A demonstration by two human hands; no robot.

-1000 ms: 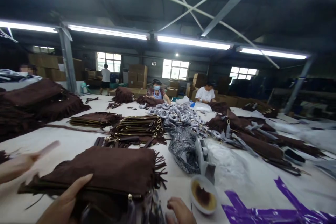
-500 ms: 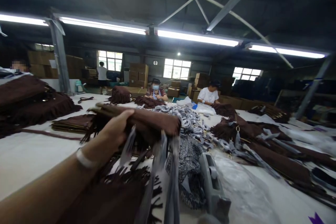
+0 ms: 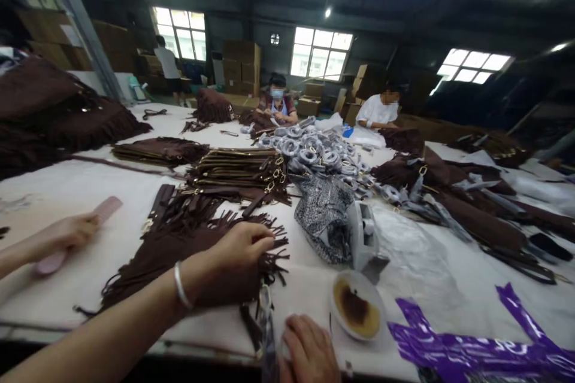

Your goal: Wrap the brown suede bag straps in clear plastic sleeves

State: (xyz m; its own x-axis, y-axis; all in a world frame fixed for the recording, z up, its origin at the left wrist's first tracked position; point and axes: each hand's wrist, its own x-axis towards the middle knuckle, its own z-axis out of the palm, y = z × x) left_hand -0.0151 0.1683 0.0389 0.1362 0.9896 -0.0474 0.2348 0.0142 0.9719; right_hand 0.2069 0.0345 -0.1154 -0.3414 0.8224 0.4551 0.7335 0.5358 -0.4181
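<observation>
A dark brown fringed bag lies flat on the table in front of me. My left hand, a pale bracelet at its wrist, is over the bag's right side, its fingers closed at the fringe. My right hand rests low at the table's front edge, fingers bent and pressed together; something pale shows under them. Beside it hangs a plastic-wrapped strap with a metal clasp. Just beyond the bag sits a stack of brown bags with gold clasps.
A white dish holds a stained yellow pad. Behind it stand a grey tape dispenser and patterned cloth. Wrapped straps are heaped beyond. Purple plastic lies right. At left, a co-worker's hand holds a pink strip.
My left hand has let go of the folded brown bag, now on the stack, and come back to the bag in front. My right hand has come into view. The view has tilted down.
</observation>
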